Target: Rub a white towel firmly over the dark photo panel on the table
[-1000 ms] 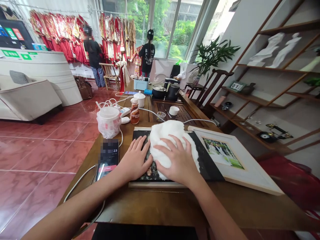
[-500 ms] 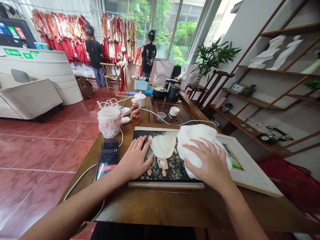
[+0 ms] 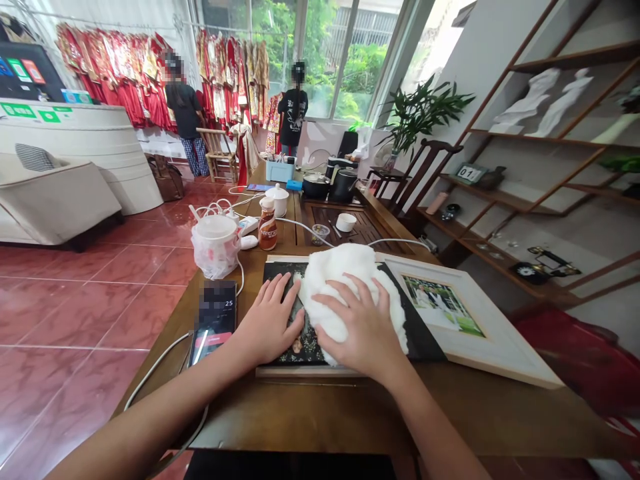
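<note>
A dark wedding-style picture (image 3: 425,343) lies on a pale wooden frame or board in front of me. My left hand (image 3: 270,320) rests flat on its left part, open, fingers spread and holding nothing. My right hand (image 3: 357,327) lies palm down over a fluffy white wad (image 3: 345,263), fingers spread across its top. The wad looks like cotton or fleece and covers the middle of the picture. A small printed figure shows beside my left thumb. To the right, a white-framed photo (image 3: 440,303) of a couple lies partly under the dark picture.
Left of the picture lie a phone (image 3: 216,317) with a cable, a wrapped white cup (image 3: 216,243) and a brown bottle (image 3: 267,227). Farther back are a tea tray (image 3: 370,230) and black pots. Two people stand by racks of red garments. Shelves line the right.
My right hand and the white wad have slid left, from the picture's right side to its middle, uncovering the right part and the framed photo. My left hand stays in place.
</note>
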`<action>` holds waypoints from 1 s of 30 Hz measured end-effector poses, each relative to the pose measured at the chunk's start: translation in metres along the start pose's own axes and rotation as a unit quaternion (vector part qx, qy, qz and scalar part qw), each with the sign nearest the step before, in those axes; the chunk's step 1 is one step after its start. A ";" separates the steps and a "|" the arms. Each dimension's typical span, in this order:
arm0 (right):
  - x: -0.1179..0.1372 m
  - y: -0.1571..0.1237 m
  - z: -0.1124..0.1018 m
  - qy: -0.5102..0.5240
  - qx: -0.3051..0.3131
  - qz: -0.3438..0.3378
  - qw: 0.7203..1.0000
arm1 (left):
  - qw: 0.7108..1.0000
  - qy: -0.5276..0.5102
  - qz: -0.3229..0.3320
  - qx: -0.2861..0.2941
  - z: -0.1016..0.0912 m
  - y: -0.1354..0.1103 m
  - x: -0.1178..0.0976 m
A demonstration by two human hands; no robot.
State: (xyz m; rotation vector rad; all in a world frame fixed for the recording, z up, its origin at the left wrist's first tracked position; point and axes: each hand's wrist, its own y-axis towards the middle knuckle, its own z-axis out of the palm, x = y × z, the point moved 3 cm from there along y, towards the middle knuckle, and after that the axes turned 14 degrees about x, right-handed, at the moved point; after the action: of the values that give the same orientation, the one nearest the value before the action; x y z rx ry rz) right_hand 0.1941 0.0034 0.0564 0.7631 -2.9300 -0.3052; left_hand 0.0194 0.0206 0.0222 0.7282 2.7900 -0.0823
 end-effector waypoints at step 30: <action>-0.010 -0.007 -0.003 -0.022 -0.016 0.018 0.999 | 1.000 -0.016 0.007 -0.017 -0.001 0.000 0.000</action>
State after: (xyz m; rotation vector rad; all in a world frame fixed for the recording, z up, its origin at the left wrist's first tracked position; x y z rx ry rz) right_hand 0.2063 0.0020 0.0574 0.7082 -2.9684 -0.3707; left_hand 0.0192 0.0204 0.0233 0.7330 2.7478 -0.0444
